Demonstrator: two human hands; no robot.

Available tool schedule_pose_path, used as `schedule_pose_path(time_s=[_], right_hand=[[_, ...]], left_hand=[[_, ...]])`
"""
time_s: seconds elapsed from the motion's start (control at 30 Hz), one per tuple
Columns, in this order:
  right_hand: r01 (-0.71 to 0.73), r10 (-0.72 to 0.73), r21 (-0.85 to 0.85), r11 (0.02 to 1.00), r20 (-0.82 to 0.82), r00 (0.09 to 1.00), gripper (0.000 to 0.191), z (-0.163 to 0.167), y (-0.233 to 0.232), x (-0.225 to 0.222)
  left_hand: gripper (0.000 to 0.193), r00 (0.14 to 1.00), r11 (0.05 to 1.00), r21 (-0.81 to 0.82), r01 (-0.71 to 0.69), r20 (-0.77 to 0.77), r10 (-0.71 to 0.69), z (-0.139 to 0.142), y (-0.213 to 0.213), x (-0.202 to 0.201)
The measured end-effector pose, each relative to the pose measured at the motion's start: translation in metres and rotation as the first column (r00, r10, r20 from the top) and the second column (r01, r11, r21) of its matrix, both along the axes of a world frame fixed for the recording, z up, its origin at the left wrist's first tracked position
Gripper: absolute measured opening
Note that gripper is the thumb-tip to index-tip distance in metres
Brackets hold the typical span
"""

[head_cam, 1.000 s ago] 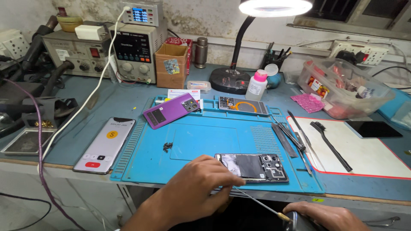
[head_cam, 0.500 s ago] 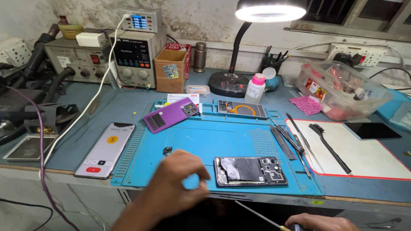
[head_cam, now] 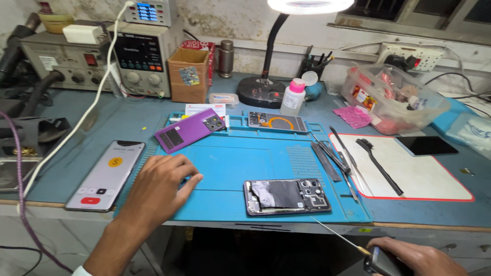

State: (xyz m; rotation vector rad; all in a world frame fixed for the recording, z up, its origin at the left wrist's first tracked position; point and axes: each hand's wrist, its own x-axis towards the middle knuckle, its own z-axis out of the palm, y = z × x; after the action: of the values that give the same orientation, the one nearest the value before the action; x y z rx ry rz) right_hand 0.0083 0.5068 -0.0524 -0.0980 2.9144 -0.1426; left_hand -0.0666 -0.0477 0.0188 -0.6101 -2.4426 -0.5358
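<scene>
My left hand [head_cam: 158, 186] lies palm down on the left part of the blue work mat [head_cam: 240, 158], fingers slightly apart and fingertips touching the mat. It hides whatever is under them. An opened phone [head_cam: 286, 197] with bare circuit boards lies on the mat to the right of that hand, apart from it. My right hand [head_cam: 417, 258] is at the bottom right, below the table edge. It grips a thin screwdriver [head_cam: 337, 235] whose tip points up-left towards the opened phone.
A purple phone back [head_cam: 190, 130] and a phone frame [head_cam: 276, 122] lie at the mat's far edge. A lit phone [head_cam: 106, 174] lies left of the mat. Tweezers [head_cam: 332, 156], a brush [head_cam: 378, 163], a white pad [head_cam: 419, 179], a lamp base [head_cam: 258, 92], a cardboard box [head_cam: 188, 74] and bench instruments [head_cam: 140, 56] stand around.
My left hand has moved left from the opened phone to the mat's left part, and now covers a small dark piece there. My right hand with the screwdriver stays low at the right.
</scene>
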Motion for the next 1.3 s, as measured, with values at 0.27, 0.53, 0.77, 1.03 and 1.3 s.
schedule_pose_path(time_s=[0.27, 0.53, 0.77, 1.03, 1.3], right_hand=[[0.071, -0.081, 0.160, 0.985, 0.055, 0.995, 0.071, 0.043, -0.028, -0.002], [0.177, -0.210, 0.227, 0.958, 0.133, 0.969, 0.076, 0.061, -0.017, -0.011], [0.169, -0.184, 0.168, 0.971, 0.080, 0.980, 0.069, 0.092, -0.052, -0.005], [0.150, -0.173, 0.234, 0.960, 0.078, 0.982, 0.069, 0.125, -0.087, -0.013], [-0.055, 0.059, 0.194, 0.979, -0.016, 0.998, 0.064, 0.125, -0.081, -0.019]], left_hand=[[0.012, 0.997, 0.993, 0.098, -0.069, 0.033, 0.066, 0.003, 0.004, 0.006], [0.033, 0.982, 0.974, 0.154, 0.165, 0.062, -0.177, 0.001, 0.050, 0.011], [0.079, 0.873, 0.903, 0.157, 0.399, 0.235, -0.427, -0.002, 0.078, 0.004], [0.077, 0.827, 0.894, 0.279, 0.351, 0.356, -0.436, -0.004, 0.076, 0.001], [0.076, 0.820, 0.887, 0.312, 0.340, 0.363, -0.442, -0.006, 0.076, 0.002]])
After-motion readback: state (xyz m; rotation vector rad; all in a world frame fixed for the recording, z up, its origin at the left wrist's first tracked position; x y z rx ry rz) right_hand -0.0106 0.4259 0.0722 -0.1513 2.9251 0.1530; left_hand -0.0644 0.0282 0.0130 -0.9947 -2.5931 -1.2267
